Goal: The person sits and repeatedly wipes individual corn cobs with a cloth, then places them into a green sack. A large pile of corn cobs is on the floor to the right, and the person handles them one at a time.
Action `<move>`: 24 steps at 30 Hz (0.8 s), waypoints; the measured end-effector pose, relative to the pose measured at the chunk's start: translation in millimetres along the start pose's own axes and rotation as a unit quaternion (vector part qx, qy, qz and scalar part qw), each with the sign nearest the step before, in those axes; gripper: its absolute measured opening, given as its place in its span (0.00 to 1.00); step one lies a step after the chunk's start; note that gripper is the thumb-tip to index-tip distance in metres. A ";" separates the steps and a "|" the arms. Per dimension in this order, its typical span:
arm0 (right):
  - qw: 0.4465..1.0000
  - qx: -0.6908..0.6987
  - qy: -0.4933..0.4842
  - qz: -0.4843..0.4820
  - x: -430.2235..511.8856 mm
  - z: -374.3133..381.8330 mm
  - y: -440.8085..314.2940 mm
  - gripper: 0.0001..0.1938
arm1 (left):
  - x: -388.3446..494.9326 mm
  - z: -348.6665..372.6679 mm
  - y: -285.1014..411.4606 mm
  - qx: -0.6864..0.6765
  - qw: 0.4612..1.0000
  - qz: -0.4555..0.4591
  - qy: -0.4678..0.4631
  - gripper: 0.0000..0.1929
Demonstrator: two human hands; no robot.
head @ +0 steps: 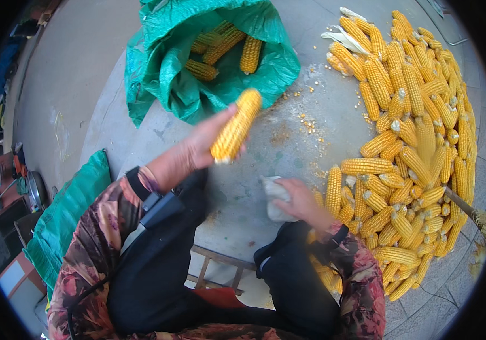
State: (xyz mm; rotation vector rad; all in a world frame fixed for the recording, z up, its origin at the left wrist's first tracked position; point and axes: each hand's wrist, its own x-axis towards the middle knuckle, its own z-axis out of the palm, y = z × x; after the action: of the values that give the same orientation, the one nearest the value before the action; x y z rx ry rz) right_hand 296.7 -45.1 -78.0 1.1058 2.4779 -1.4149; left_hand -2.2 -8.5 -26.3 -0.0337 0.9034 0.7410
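My left hand (pixel 209 140) is closed around a yellow ear of corn (pixel 237 125), held up above the concrete floor just below the mouth of a green woven sack (pixel 221 100). Several ears of corn (pixel 226 46) lie inside that sack. My right hand (pixel 300 197) grips a whitish cloth (pixel 277 199), low over the floor between my knees and a large heap of corn ears (pixel 408 170) on the right. Both hands are slightly blurred.
Loose kernels (pixel 308 123) are scattered on the floor between sack and heap. A second green sack (pixel 70 212) lies at my left. A wooden frame (pixel 221 259) shows between my legs. A stick-like stalk (pixel 466 202) leans at the heap's right side.
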 end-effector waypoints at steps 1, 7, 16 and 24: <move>0.999 -0.017 0.049 0.015 -2.9 -2.3 -2.2 0.24 | 7.0 -0.3 20.2 -0.033 0.998 0.046 0.007 0.27; 0.913 -0.344 0.035 0.215 -15.1 -72.3 36.8 0.22 | 16.7 2.0 73.3 -0.092 0.961 0.234 0.118 0.18; 0.927 -0.280 0.093 0.232 -26.6 -46.9 63.4 0.34 | 9.4 -6.4 0.6 0.088 0.995 0.034 0.031 0.14; 0.934 0.222 0.264 0.088 46.4 -55.7 -19.7 0.29 | 13.3 26.7 -51.7 0.339 0.941 0.001 -0.004 0.35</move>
State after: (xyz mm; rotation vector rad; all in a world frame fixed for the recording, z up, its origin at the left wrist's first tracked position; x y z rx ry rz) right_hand 265.2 17.4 -50.7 1.9753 2.3160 -1.8775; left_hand 52.5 -31.3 -33.0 0.5796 1.1116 0.3997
